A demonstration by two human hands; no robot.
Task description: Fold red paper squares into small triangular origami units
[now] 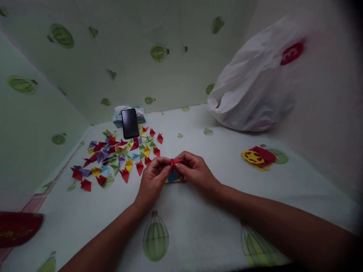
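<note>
A small folded piece of red paper (176, 161) is pinched between my two hands at the middle of the table. My left hand (154, 175) grips its left end between thumb and fingers. The right end is held the same way by my right hand (198, 172). Just beneath the hands lies a blue and yellow flat item (172, 177), partly covered by them. Left of my hands spreads a pile of folded paper cranes (113, 158) in red, yellow, green, blue and purple.
A dark phone (130, 123) leans against a tissue box (117, 120) behind the cranes. At the back right stands a bulky white plastic bag (252, 87). Red and yellow paper cut-outs (256, 156) lie to the right. A dark red object (19, 228) sits at the left edge.
</note>
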